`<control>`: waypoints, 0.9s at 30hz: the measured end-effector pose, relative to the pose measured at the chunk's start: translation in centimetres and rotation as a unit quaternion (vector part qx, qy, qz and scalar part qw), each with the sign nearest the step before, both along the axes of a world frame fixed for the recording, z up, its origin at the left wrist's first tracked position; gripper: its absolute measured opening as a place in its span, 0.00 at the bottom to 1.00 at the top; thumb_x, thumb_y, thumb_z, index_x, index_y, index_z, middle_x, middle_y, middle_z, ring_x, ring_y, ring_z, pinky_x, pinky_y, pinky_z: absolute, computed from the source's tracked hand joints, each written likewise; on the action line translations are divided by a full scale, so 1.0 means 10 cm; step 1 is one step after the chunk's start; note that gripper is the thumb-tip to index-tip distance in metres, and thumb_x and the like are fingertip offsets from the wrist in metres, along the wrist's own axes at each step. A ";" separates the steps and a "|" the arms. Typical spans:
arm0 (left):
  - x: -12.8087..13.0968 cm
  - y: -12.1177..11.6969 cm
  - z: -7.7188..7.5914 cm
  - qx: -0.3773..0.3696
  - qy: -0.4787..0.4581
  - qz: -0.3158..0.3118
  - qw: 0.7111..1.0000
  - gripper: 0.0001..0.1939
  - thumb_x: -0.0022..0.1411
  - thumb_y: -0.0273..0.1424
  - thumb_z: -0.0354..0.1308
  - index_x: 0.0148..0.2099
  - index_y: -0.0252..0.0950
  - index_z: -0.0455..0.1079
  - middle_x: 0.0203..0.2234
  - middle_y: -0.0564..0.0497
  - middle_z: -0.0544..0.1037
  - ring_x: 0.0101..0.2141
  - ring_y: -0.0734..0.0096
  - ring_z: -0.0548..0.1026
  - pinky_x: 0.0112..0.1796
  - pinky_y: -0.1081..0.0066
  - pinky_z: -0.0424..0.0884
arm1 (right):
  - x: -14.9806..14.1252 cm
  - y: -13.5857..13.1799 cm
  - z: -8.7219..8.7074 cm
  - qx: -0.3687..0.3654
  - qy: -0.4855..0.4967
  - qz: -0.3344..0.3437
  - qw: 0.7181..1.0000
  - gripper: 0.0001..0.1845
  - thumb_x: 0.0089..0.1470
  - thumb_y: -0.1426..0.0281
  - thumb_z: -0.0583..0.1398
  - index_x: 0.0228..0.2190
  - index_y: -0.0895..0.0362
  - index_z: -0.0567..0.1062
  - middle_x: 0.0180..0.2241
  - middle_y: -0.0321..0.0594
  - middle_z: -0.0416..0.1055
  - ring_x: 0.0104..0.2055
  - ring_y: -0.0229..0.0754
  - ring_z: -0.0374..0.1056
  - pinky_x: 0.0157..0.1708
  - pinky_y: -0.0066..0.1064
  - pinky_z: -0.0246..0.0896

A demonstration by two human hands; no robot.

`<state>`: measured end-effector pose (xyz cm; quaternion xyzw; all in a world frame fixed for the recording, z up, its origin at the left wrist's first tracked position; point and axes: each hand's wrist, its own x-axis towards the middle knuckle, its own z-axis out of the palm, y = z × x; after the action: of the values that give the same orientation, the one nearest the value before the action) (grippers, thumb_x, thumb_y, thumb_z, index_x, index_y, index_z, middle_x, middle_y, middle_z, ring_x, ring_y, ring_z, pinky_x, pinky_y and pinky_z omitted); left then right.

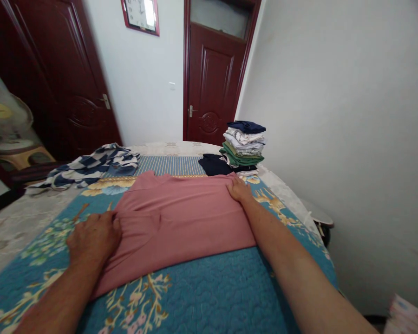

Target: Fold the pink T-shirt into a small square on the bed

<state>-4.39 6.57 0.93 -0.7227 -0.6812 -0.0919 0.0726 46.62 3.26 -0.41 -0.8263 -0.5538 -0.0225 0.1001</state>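
A pink T-shirt lies spread sideways over the teal floral quilted cover, folded lengthwise with its sleeve laid on top and a few soft wrinkles. My left hand is closed on the shirt's sleeve edge at the near left, with the knuckles up. Farther off, my right hand grips the shirt's far right corner, thumb towards the cloth and fingertips at the edge. Its fingertips are small and partly hidden.
Behind the shirt stands a stack of folded clothes, with a dark navy garment beside it. A checked garment lies crumpled at the far left. The quilted cover lies on a round-edged table. A fan stands left.
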 end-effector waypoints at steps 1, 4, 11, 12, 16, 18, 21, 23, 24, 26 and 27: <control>0.00 0.00 0.00 0.001 -0.002 -0.002 1.000 0.26 0.71 0.43 0.48 0.60 0.36 0.77 0.51 0.31 0.79 0.49 0.34 0.76 0.47 0.47 0.71 | 0.00 0.00 0.00 0.015 0.003 -0.008 1.000 0.34 0.73 0.52 0.44 0.70 0.54 0.61 0.74 0.51 0.53 0.74 0.57 0.49 0.70 0.58 0.43; 0.01 -0.03 0.02 0.006 -0.007 -0.003 1.000 0.27 0.72 0.42 0.46 0.60 0.35 0.77 0.51 0.31 0.79 0.50 0.34 0.76 0.47 0.47 0.71 | -0.04 -0.05 0.01 0.080 -0.007 -0.005 0.997 0.29 0.72 0.57 0.48 0.68 0.52 0.66 0.73 0.47 0.56 0.74 0.55 0.50 0.71 0.57 0.43; 0.08 -0.15 0.08 0.016 -0.015 0.009 1.000 0.27 0.74 0.41 0.41 0.60 0.35 0.76 0.51 0.33 0.78 0.51 0.36 0.74 0.46 0.49 0.69 | -0.66 -0.23 0.06 0.093 -0.008 0.164 0.982 0.24 0.72 0.62 0.50 0.57 0.61 0.76 0.63 0.55 0.71 0.68 0.51 0.62 0.69 0.43 0.51; 0.09 -0.16 0.08 0.019 -0.015 0.012 1.000 0.27 0.73 0.40 0.41 0.59 0.35 0.76 0.51 0.33 0.78 0.51 0.36 0.74 0.46 0.49 0.69 | -0.85 -0.25 0.07 0.098 -0.002 0.204 0.974 0.25 0.72 0.61 0.50 0.59 0.62 0.75 0.64 0.55 0.70 0.68 0.51 0.62 0.70 0.42 0.51; 0.11 -0.22 0.10 0.030 -0.019 0.021 0.999 0.25 0.73 0.39 0.43 0.58 0.35 0.76 0.51 0.34 0.78 0.51 0.39 0.73 0.47 0.50 0.68 | -1.70 -0.25 0.08 0.081 0.039 0.362 0.928 0.28 0.72 0.60 0.49 0.65 0.61 0.69 0.69 0.52 0.63 0.72 0.49 0.57 0.72 0.42 0.49; 0.11 -0.23 0.10 0.031 -0.024 0.023 0.999 0.25 0.73 0.39 0.44 0.58 0.35 0.76 0.50 0.35 0.78 0.51 0.40 0.73 0.48 0.50 0.67 | -2.07 -0.17 0.10 0.059 0.052 0.408 0.910 0.29 0.72 0.61 0.48 0.67 0.59 0.67 0.71 0.50 0.61 0.73 0.47 0.55 0.73 0.42 0.48; 0.11 -0.24 0.09 0.033 -0.035 0.026 0.999 0.24 0.72 0.39 0.44 0.58 0.35 0.76 0.50 0.34 0.78 0.51 0.41 0.73 0.49 0.51 0.66 | -2.43 0.05 0.10 0.009 0.059 0.424 0.904 0.29 0.73 0.61 0.48 0.70 0.52 0.63 0.73 0.44 0.57 0.75 0.47 0.51 0.74 0.49 0.44; 0.11 -0.24 0.08 0.037 -0.042 0.026 0.998 0.23 0.72 0.38 0.45 0.57 0.35 0.76 0.50 0.34 0.78 0.52 0.41 0.73 0.49 0.51 0.65 | -2.55 0.23 0.09 -0.019 0.053 0.402 0.914 0.30 0.73 0.59 0.47 0.71 0.49 0.61 0.75 0.41 0.53 0.77 0.49 0.46 0.74 0.55 0.40; 0.11 -0.24 0.07 0.040 -0.045 0.026 0.998 0.23 0.72 0.38 0.45 0.56 0.35 0.76 0.50 0.34 0.78 0.52 0.42 0.73 0.49 0.51 0.65 | -2.58 0.31 0.09 -0.027 0.049 0.388 0.920 0.31 0.73 0.58 0.47 0.72 0.48 0.59 0.75 0.40 0.50 0.77 0.50 0.44 0.74 0.57 0.39; 0.11 -0.25 0.06 0.045 -0.049 0.026 0.997 0.22 0.72 0.38 0.46 0.55 0.35 0.76 0.49 0.34 0.78 0.52 0.42 0.73 0.50 0.52 0.64 | -2.60 0.47 0.08 -0.035 0.042 0.364 0.930 0.33 0.73 0.54 0.46 0.73 0.49 0.57 0.76 0.41 0.48 0.78 0.52 0.42 0.74 0.58 0.37; 0.11 -0.25 0.06 0.046 -0.049 0.026 0.997 0.22 0.72 0.38 0.47 0.55 0.36 0.76 0.49 0.35 0.78 0.52 0.43 0.73 0.50 0.52 0.64 | -2.59 0.54 0.08 -0.037 0.038 0.353 0.934 0.34 0.73 0.52 0.45 0.73 0.50 0.57 0.76 0.41 0.48 0.78 0.52 0.42 0.74 0.58 0.37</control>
<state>-3.28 4.05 1.49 -0.6949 -0.6977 -0.1570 0.0749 20.67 8.67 0.35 -0.5812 -0.8058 0.0661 0.0921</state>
